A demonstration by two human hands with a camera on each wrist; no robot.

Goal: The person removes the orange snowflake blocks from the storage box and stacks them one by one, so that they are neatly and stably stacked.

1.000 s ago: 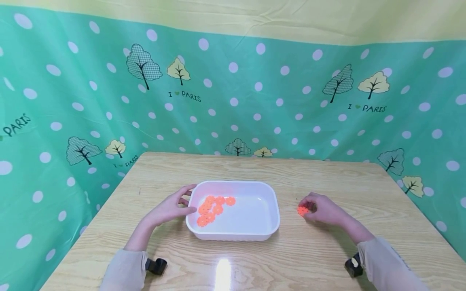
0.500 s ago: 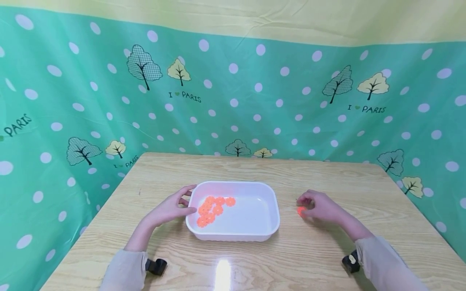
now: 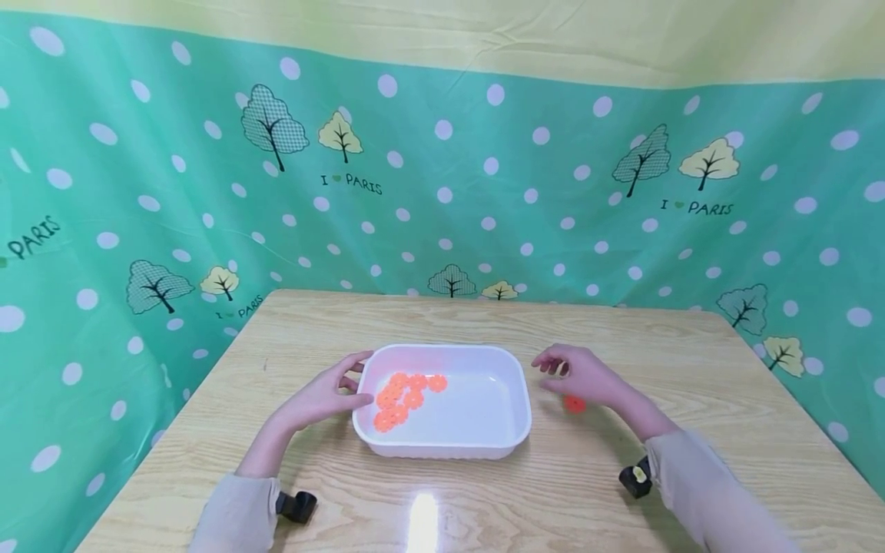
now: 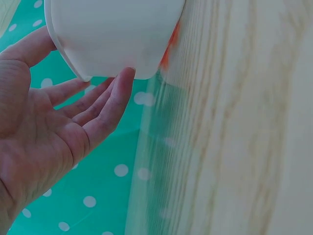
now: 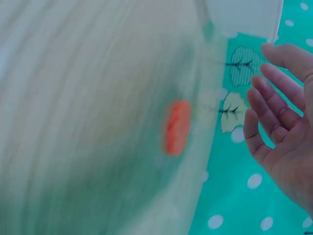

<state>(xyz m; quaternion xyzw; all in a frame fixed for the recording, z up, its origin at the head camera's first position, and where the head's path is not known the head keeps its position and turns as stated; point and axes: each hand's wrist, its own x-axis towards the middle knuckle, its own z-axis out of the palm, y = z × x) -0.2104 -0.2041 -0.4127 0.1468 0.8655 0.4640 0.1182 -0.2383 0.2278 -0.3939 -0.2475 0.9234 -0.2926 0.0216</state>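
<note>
A white plastic tub sits mid-table, with several orange flower-shaped discs gathered at its left end. My left hand holds the tub's left end, thumb over the rim and fingers along the outer wall. The left wrist view shows those fingers just against the wall. To the right of the tub, my right hand hovers with loosely bent fingers and nothing in them. A single orange disc lies on the table under that hand's near side; in the right wrist view this disc is well away from the fingertips.
The wooden table ends at the back against a green dotted curtain. Black wrist cameras sit low at both sleeves. A bright light reflection shows near the front.
My right hand has released the orange disc, leaving it on the table, and moved left and away toward the tub's right end. The left hand and the tub have stayed put.
</note>
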